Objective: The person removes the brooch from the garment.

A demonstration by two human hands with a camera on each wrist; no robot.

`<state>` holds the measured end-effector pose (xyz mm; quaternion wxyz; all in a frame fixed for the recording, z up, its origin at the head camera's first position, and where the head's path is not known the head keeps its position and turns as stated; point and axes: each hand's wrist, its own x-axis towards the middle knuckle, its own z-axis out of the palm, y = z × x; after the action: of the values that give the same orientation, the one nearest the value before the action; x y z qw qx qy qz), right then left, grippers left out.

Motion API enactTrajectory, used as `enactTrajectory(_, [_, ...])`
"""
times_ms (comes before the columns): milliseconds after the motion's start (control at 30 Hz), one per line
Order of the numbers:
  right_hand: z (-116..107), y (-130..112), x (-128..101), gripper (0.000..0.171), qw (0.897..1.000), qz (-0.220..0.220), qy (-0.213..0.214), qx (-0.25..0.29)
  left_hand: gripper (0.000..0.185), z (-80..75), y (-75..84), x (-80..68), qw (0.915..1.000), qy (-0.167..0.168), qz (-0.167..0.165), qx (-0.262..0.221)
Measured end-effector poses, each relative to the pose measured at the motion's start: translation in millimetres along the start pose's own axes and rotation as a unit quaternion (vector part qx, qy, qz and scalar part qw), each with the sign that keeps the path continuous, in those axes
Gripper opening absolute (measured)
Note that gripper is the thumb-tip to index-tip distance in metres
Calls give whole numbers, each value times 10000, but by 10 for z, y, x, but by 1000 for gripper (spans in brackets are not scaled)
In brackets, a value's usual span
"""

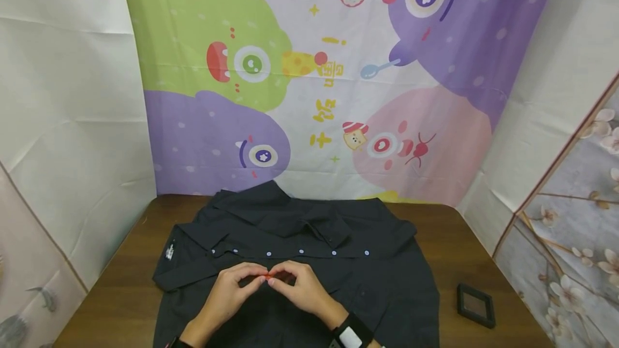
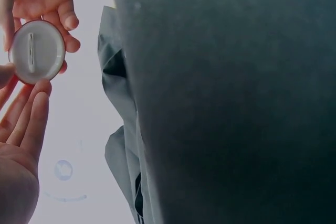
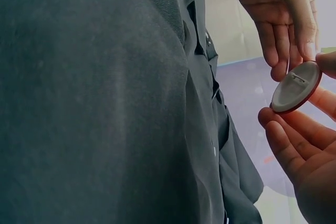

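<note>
— Now, what are the hands doing?
— Both the left hand and right hand pinch a round badge just over the shirt on the table.
— What comes next?
— I think it must be turned and pinned carefully onto the shirt.

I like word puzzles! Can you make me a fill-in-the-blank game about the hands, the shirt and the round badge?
1. Both hands hold a small round ____ together.
2. The left hand and right hand are above a dark ____ lying on the table.
3. The shirt's little buttons are ____ in colour.
4. A small dark square frame lies on the person's ____ side.

Missing words: badge; shirt; white; right
</note>
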<state>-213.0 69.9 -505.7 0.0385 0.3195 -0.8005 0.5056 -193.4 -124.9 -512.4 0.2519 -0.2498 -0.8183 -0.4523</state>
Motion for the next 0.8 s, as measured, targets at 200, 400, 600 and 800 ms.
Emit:
enactTrajectory(200, [-18, 14, 2, 14, 10000, 37, -60, 9, 17, 7, 0, 7, 10000, -26, 7, -86])
enactTrajectory(400, [-24, 24, 0, 18, 10000, -19, -79, -16, 18, 14, 4, 2, 9998, -42, 19, -187])
enactTrajectory(600, [-41, 29, -1, 17, 10000, -36, -61, -12, 18, 12, 9, 8, 9997, -68, 15, -246])
enactTrajectory(800, [-70, -48, -2, 18, 9999, 36, -98, -2, 17, 8, 29, 7, 9996, -118, -46, -262])
